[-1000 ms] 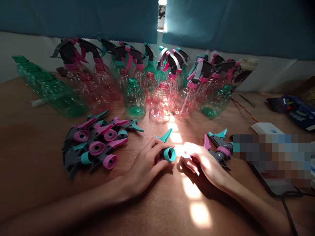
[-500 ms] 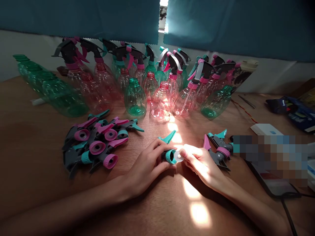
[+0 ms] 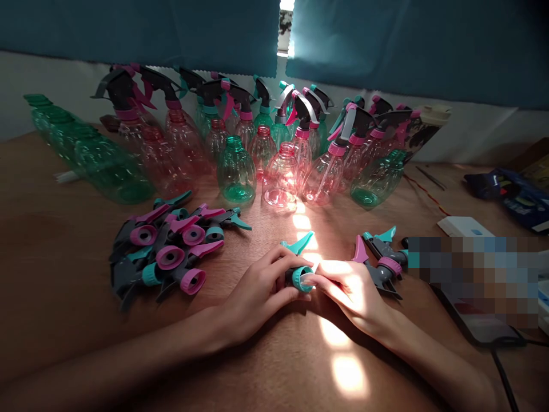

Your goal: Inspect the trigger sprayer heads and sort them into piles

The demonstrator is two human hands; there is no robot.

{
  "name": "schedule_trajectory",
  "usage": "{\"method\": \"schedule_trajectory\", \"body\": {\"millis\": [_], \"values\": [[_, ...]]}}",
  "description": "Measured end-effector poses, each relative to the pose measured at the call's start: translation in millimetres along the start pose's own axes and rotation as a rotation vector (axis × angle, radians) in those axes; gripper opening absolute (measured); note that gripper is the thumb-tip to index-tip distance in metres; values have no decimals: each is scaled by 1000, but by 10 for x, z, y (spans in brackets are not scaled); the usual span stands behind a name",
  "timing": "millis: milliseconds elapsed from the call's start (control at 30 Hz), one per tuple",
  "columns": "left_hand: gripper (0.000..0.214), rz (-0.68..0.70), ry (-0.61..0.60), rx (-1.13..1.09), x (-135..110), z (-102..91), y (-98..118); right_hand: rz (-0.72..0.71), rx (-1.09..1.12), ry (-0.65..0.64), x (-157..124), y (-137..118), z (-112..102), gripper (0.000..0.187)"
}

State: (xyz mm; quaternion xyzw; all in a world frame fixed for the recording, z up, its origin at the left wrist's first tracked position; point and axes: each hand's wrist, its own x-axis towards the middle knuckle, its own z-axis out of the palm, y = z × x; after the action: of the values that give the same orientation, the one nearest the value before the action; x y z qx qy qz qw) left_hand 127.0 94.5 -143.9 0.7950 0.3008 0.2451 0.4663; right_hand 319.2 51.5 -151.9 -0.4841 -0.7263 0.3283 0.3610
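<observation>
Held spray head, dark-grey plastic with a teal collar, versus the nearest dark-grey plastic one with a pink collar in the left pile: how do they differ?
Teal-collared spray head: gripped in the left hand; pink-collared spray head: lying in the pile.
The teal collar's opening is partly covered by the right hand's fingertips; the pink collar's opening is uncovered.
Both have dark-grey bodies and round collars.

I see a dark-grey plastic spray head (image 3: 290, 278) with turquoise collar (image 3: 297, 279) and turquoise trigger (image 3: 302, 244), translucent pink and green rounded plastic bottles (image 3: 236, 178), and brown wood-grained tabletop (image 3: 257, 366).
</observation>
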Motion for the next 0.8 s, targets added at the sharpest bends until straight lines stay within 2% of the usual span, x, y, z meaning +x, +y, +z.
{"method": "schedule_trajectory", "body": {"millis": [267,433,533,600,667,733,800], "values": [[29,-10,-22,1,1,-7,19,10,-61,115,4,44,0,52],[29,-26,-16,-2,2,-4,8,4,-33,196,6,0,-48,39],[31,-28,-20,7,-1,-5,3,-12,-69,238,-18,-28,-73,26],[32,-25,-25,16,-3,-9,5,-72,-130,254,-34,-40,-85,13],[32,-22,-23,21,-3,-13,8,-153,-179,248,-46,-48,-94,6],[31,-20,-19,20,-3,-16,10,-202,-182,200,-49,-53,-98,12],[32,-17,-26,15,-2,-17,11,-182,-175,122,-40,-62,-100,13]]}}
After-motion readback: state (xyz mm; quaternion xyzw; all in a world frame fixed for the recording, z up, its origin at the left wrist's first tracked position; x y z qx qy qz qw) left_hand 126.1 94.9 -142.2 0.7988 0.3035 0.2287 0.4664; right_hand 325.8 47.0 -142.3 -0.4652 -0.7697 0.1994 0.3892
